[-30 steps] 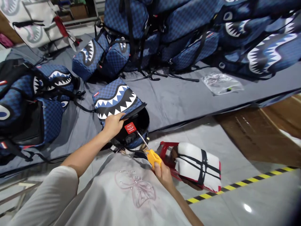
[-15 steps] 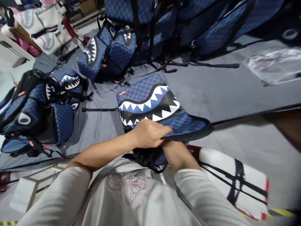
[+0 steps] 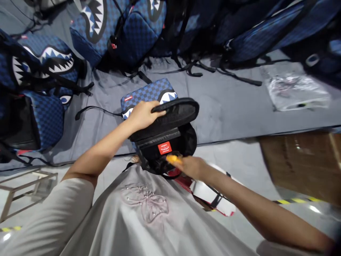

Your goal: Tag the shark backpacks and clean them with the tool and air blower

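Note:
A blue checkered backpack [image 3: 149, 93] with a shark-mouth print lies at the table's near edge, its front pocket unzipped. My left hand [image 3: 144, 115] is closed on the pocket's flap [image 3: 177, 111], holding it raised. Inside the black-lined pocket a red label [image 3: 164, 148] shows. My right hand [image 3: 193, 167] is at the pocket's opening, closed around a small orange object [image 3: 174, 159]. Motion blurs that object, and I cannot make out its kind.
More blue shark-print backpacks [image 3: 44, 67] crowd the left and far side of the grey cloth-covered table [image 3: 221, 110]. A clear plastic bag [image 3: 297, 89] lies at right. Below are a white bag [image 3: 215, 195], a wooden frame [image 3: 29, 188] and a brown carton [image 3: 301, 163].
The pocket flap has gone from lying down to being lifted by my left hand. My right hand has come out from under the flap and now shows an orange object.

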`<state>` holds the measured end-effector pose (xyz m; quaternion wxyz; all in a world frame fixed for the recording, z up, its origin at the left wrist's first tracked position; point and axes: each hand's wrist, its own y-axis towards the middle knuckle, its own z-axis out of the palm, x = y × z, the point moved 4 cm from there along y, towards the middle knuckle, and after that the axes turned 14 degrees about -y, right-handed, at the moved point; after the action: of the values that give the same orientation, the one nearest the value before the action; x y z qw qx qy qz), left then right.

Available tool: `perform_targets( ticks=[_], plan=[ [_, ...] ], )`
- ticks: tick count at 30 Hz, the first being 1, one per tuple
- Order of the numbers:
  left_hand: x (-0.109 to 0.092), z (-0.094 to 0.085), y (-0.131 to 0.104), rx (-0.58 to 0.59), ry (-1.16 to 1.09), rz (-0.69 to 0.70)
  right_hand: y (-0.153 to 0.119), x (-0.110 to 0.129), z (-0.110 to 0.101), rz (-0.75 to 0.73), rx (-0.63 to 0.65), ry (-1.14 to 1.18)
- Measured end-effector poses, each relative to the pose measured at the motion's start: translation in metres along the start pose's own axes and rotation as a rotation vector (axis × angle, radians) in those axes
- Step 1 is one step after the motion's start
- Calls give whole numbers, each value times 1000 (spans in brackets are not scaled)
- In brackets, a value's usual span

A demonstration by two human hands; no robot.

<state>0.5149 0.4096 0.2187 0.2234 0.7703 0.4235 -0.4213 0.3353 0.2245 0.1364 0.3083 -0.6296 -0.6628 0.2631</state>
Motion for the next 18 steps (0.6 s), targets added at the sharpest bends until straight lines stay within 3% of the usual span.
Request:
perform_targets(
  ticks=[3, 5, 6, 8, 10, 12, 15, 18],
  plan=[
    [-5, 4, -29, 213, -149, -94, 15, -29, -41, 260, -164, -56],
    [-7, 8, -44, 271, -150, -99, 38, -36, -67, 397, -263, -47],
    [-6, 7, -46, 228, -129, -98, 48, -37, -75, 435, -291, -29],
    [1, -2, -45, 7, -89, -108, 58, -37, -78, 466, -289, 69],
    [12, -14, -40, -228, -89, -140, 46, -36, -61, 491, -239, 203],
    [24, -20, -35, -349, -94, -172, 18, -32, -32, 506, -150, 338],
    [32, -18, -30, -358, -118, -173, -21, -20, 14, 489, -7, 546],
    [25, -9, -25, -295, -148, -112, -19, -9, 37, 453, 43, 850]
  ],
)
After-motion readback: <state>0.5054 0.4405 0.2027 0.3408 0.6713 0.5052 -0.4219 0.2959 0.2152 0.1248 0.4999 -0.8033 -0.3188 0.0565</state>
